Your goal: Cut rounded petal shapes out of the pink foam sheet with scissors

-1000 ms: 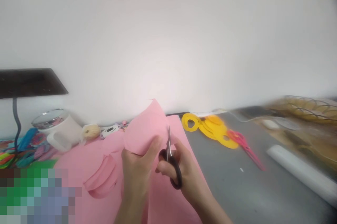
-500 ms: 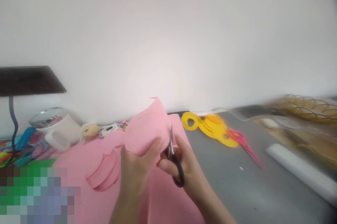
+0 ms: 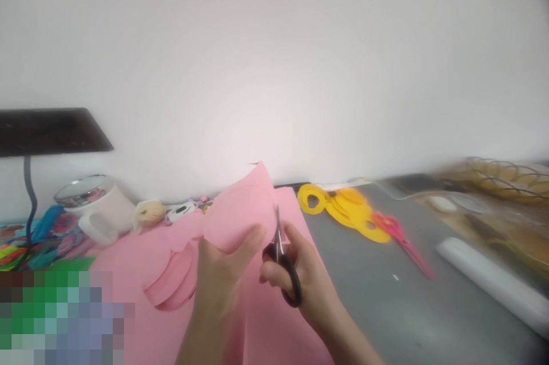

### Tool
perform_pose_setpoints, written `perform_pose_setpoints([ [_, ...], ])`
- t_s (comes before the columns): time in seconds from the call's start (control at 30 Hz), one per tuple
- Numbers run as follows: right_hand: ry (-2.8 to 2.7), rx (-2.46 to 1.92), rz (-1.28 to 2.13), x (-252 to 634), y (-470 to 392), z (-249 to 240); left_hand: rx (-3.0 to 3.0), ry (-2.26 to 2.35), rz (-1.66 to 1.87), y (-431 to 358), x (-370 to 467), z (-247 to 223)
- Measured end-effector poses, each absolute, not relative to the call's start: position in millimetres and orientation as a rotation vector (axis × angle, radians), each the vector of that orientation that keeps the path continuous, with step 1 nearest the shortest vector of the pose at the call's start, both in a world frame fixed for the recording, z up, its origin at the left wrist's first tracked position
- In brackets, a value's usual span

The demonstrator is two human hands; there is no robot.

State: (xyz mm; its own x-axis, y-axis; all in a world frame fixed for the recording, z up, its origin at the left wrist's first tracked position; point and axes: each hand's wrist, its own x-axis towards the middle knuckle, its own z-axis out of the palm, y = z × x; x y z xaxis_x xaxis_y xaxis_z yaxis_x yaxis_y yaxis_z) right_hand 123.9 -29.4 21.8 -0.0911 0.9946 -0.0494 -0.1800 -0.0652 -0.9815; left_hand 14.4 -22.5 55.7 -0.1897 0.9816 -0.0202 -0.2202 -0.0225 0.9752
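My left hand (image 3: 227, 262) pinches a piece of pink paper (image 3: 240, 210), thumb on the near face and fingers hidden behind. A faint curved line shows on that piece, and its upper corner points up. My right hand (image 3: 304, 268) grips black-handled scissors (image 3: 290, 279), fingers through the loops. The scissor blades point upward at the right edge of the pink piece. Below both hands lie larger pink sheets (image 3: 283, 319). Curved pink offcuts (image 3: 174, 279) rest to the left of my left hand.
Yellow paper rings and discs (image 3: 347, 207) and pink scissors (image 3: 403, 242) lie on the grey table (image 3: 364, 296). A white roll (image 3: 489, 279) is at right. On the left stand a white mug (image 3: 107, 210) with a lid, a beige ball (image 3: 150, 213) and colourful thread bundles (image 3: 55, 239).
The view has shifted slightly, moving the background a little to the right. Both hands keep their holds, and the pink piece has tipped very slightly.
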Motion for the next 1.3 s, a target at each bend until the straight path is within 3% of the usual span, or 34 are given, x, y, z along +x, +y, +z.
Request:
perform_pose_setpoints([
  [0.2, -1.087, -1.059, 1.483, 121.4, -33.3, 32.1, 0.864, 1.247, 1.545, -19.0, 19.1, 50.2],
  [0.73, -1.042, -0.966, 1.505, 125.3, -29.7, 29.5, 0.97, 1.313, 1.403, -21.7, 14.6, 56.6],
  [1.3, -1.122, -1.143, 1.361, 124.3, -30.7, 24.2, 0.942, 1.271, 1.355, -21.9, 9.8, 54.3],
])
